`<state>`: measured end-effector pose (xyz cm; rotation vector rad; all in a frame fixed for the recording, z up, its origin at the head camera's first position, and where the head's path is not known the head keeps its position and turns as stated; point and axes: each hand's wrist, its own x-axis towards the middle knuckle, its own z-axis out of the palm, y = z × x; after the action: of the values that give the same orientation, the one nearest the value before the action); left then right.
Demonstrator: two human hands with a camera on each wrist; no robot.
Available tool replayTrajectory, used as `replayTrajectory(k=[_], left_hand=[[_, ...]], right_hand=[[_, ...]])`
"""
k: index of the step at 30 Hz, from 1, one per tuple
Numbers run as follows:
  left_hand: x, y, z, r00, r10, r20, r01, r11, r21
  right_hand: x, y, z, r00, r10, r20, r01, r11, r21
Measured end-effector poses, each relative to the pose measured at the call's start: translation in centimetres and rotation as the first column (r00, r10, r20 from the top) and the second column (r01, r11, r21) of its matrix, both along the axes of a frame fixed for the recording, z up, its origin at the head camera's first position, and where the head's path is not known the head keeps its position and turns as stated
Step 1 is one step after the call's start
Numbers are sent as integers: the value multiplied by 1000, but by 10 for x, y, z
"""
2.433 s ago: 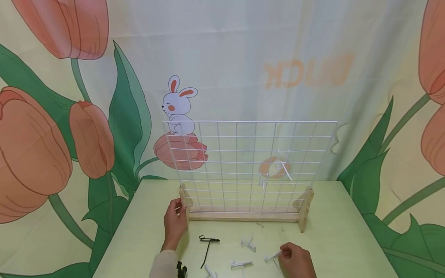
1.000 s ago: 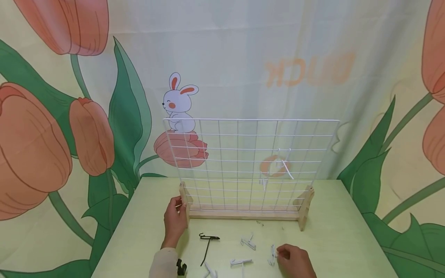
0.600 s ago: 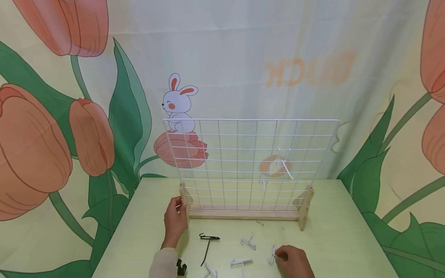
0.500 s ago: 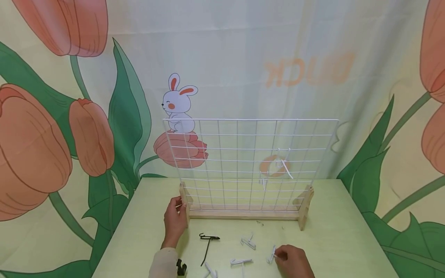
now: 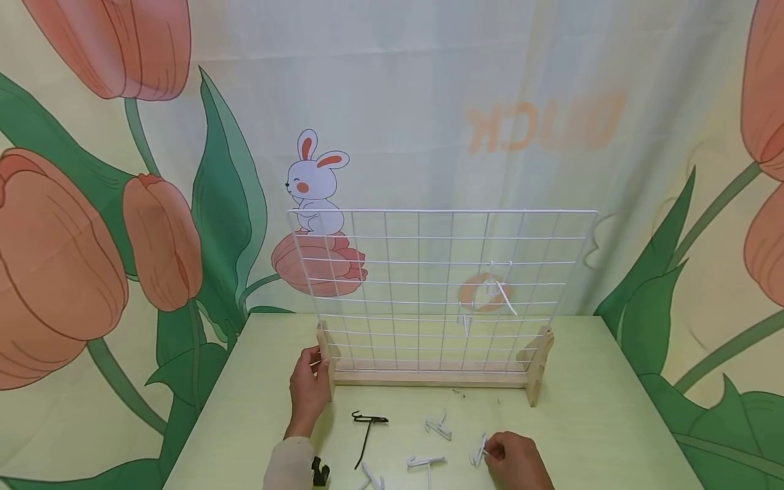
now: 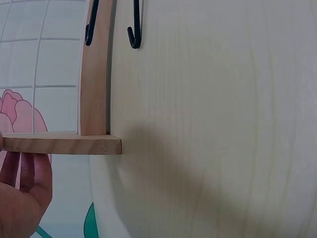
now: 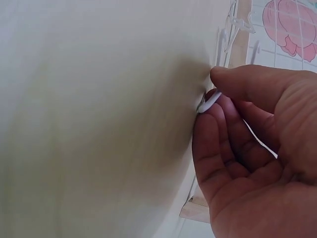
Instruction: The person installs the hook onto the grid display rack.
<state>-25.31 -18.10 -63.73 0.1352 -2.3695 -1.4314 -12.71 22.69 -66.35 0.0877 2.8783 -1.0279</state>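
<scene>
A white wire grid panel (image 5: 435, 211) stands upright in a wooden base with an end piece on each side. My left hand (image 5: 308, 389) holds the left wooden end piece (image 5: 327, 361); in the left wrist view its fingers (image 6: 43, 173) lie against the wood and the thumb is mostly out of frame. Low over the table at the front right, my right hand (image 5: 517, 457) pinches a white display hook (image 5: 480, 449) between thumb and fingertips. The right wrist view shows the hook's white end (image 7: 210, 105) at the fingertips; the fingers cover part of it.
Two white hooks hang on the grid's right half, an upper hook (image 5: 506, 299) and a lower hook (image 5: 467, 324). On the table lie a black hook (image 5: 370, 419) and white hooks (image 5: 438, 429), (image 5: 427, 463) is one of them. Another white hook (image 5: 371, 478) is cut off by the frame's bottom edge.
The white hook in my right hand has turned from slanting sideways to nearly upright. That hand has shifted slightly left. My left hand stays on the wooden end piece.
</scene>
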Motion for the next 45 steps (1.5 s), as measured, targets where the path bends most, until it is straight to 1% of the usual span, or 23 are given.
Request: replayTrajectory(k=[6, 11, 14, 19, 25, 32, 35, 38, 42, 45], left_hand=[[1, 2, 0, 1000, 2, -21, -2, 1000, -15], [1, 1, 0, 1000, 0, -11, 0, 1000, -7], [0, 0, 0, 1000, -2, -5, 2, 1000, -2], [0, 0, 0, 1000, -8, -6, 8, 1000, -1], [0, 1, 0, 1000, -6, 2, 6, 1000, -4], [0, 1, 1, 1000, -3, -1, 3, 1000, -13], [0, 1, 1, 1000, -1, -3, 1, 1000, -9], [0, 0, 1, 1000, 3, -3, -3, 1000, -5], [0, 1, -1, 1000, 7, -11, -8, 1000, -13], [0, 0, -1, 1000, 7, -11, -7, 1000, -9]], right_hand=[[1, -2, 2, 999, -24, 36, 25, 1000, -15], [0, -4, 2, 997, -58, 51, 58, 998, 12], [0, -5, 4, 997, -73, 28, 73, 997, 19], [1, -8, 10, 995, -99, -17, 99, 995, -1], [3, -9, 17, 988, -92, -125, 94, 995, 12], [6, -11, 30, 974, -100, -203, 91, 994, -54], [7, -13, 37, 965, -112, -236, 92, 992, -91], [7, -14, 46, 951, -131, -281, 93, 985, -145], [8, -18, 60, 926, -145, -349, 82, 978, -190], [9, -20, 69, 899, -147, -413, 68, 978, -199]])
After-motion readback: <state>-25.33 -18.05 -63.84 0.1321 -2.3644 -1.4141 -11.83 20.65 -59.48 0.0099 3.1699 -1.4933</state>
